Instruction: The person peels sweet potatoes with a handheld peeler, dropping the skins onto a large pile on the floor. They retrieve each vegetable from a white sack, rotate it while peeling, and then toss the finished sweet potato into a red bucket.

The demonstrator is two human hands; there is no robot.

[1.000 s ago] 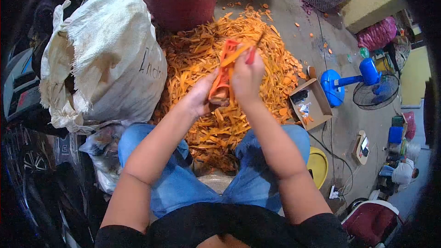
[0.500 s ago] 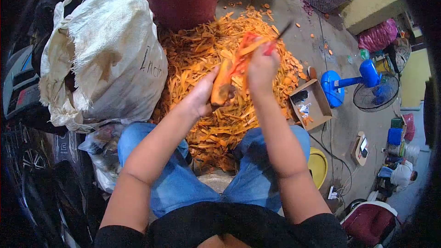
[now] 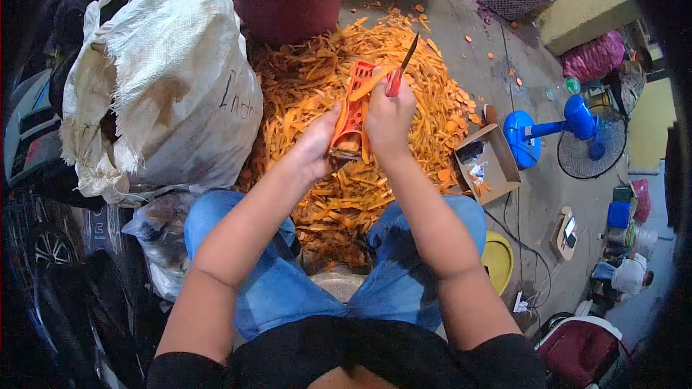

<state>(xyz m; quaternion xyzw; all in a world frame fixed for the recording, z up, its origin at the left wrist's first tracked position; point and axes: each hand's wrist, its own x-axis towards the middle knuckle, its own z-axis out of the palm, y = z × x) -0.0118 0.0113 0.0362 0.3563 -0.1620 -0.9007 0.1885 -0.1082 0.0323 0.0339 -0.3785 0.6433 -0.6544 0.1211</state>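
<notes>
My left hand (image 3: 318,142) is closed around a carrot (image 3: 337,128), mostly hidden behind the fingers and the peeler. My right hand (image 3: 391,119) grips a red plastic peeler (image 3: 355,117), which lies along the carrot with its blade end toward me. A long orange peel strip (image 3: 373,85) lies across the peeler. The same right hand also holds a knife (image 3: 409,54) with a red handle, its dark blade pointing up and away. Beneath both hands spreads a big heap of carrot peels (image 3: 425,151).
A white woven sack (image 3: 180,50) stands at left, beside a dark red tub (image 3: 288,0) behind the heap. To the right are a cardboard box (image 3: 501,166), a blue fan (image 3: 522,137) and a yellow lid-like round object (image 3: 497,263). A cable (image 3: 522,241) runs along the floor.
My right hand has moved toward me and slightly left, drawing the peeler down along the carrot to its near end. The knife has swung more upright.
</notes>
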